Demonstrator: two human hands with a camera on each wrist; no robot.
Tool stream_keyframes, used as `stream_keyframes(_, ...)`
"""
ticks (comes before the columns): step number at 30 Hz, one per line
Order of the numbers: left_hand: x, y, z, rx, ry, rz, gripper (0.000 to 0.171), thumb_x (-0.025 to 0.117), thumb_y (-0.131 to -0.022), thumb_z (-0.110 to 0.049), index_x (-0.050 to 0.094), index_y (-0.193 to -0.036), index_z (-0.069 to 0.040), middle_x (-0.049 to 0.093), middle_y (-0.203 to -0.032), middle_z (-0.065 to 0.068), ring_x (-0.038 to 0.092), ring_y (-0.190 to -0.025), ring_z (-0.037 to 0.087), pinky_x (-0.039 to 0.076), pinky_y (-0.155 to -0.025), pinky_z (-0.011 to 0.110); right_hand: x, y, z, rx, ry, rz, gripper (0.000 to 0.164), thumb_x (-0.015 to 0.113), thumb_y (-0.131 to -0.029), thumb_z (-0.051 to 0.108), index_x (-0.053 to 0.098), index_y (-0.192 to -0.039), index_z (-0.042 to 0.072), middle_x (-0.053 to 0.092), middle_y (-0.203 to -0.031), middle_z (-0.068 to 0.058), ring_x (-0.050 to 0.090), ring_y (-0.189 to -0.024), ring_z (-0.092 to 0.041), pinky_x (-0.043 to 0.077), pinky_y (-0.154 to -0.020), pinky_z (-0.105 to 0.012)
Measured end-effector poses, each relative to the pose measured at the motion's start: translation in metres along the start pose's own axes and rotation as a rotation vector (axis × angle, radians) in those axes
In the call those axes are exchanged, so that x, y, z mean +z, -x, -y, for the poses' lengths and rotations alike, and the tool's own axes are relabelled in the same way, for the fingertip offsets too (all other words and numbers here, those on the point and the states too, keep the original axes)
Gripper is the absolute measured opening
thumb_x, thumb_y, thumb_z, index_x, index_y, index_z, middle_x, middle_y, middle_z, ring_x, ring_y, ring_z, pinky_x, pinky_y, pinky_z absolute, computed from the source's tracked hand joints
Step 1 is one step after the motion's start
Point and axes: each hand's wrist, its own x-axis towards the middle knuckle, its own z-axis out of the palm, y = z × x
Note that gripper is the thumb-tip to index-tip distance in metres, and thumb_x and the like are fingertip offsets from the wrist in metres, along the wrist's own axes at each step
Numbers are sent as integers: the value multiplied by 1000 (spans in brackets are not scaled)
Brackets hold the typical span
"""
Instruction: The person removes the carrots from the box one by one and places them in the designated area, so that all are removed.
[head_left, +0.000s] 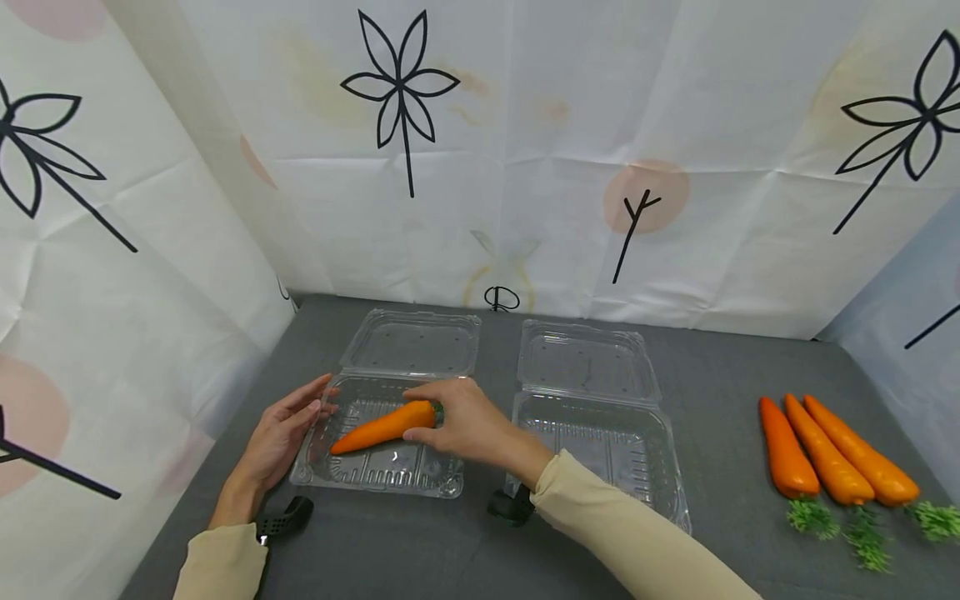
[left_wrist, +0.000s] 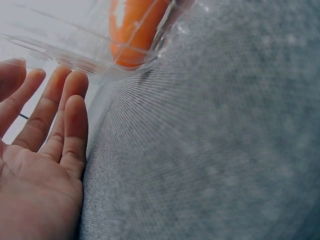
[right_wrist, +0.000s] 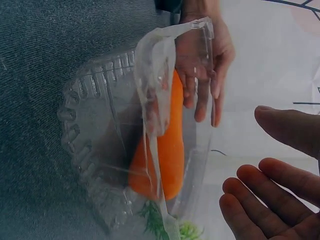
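An orange carrot [head_left: 384,427] lies slanted inside the left clear plastic clamshell box [head_left: 352,477], its thick leafy end to the right. Over that end is my right hand [head_left: 468,421], thumb and fingers spread apart. In the right wrist view the same hand [right_wrist: 272,190] stands off the carrot [right_wrist: 170,160] with nothing between its fingers. My left hand [head_left: 273,437] is at the box's left rim, fingers fairly straight. The left wrist view shows this hand [left_wrist: 45,150] palm up, fingertips right at the clear wall, with the carrot [left_wrist: 132,35] showing through the plastic.
A second clamshell box [head_left: 675,467] with its lid [head_left: 588,362] folded back stands to the right. The left box's lid [head_left: 412,343] also lies back. Farther right, three carrots [head_left: 828,467] with green tops lie side by side on the grey table [head_left: 720,533]. Patterned cloth [head_left: 525,208] walls the back.
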Motion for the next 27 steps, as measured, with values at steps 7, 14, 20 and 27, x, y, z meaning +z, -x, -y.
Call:
stream_keyframes(7, -1, 0, 1, -1, 5, -1, 47, 42, -109, -5, 33, -154, 9, 62, -135, 2, 62, -112, 13, 47, -95, 20, 15, -15, -1, -6, 108, 92, 54, 81, -89, 24, 63, -138, 10, 64, -136, -2, 57, -127, -19, 43, -108, -33)
stream_keyframes(14, -1, 0, 1, -12, -1, -1, 47, 42, -110, -6, 33, -154, 7, 62, -135, 0, 62, -113, 13, 47, -95, 20, 26, -21, -6, -16, 140, 130, 56, 82, -88, 21, 62, -139, 8, 66, -133, -2, 62, -118, -16, 48, -97, -25)
stream_keyframes(20, -1, 0, 1, -13, -10, -9, 47, 43, -110, -7, 34, -154, 7, 62, -134, -1, 62, -113, 12, 47, -95, 20, 28, -24, -7, -14, 170, 146, 57, 84, -87, 21, 63, -138, 8, 67, -131, -2, 62, -115, -15, 49, -94, -24)
stream_keyframes(27, 0, 0, 0, -19, -21, -15, 47, 43, -110, -7, 34, -154, 6, 62, -134, -2, 62, -112, 12, 47, -94, 19, 29, -28, -9, -21, 224, 169, 57, 84, -87, 20, 63, -138, 7, 66, -131, -2, 61, -118, -18, 49, -97, -26)
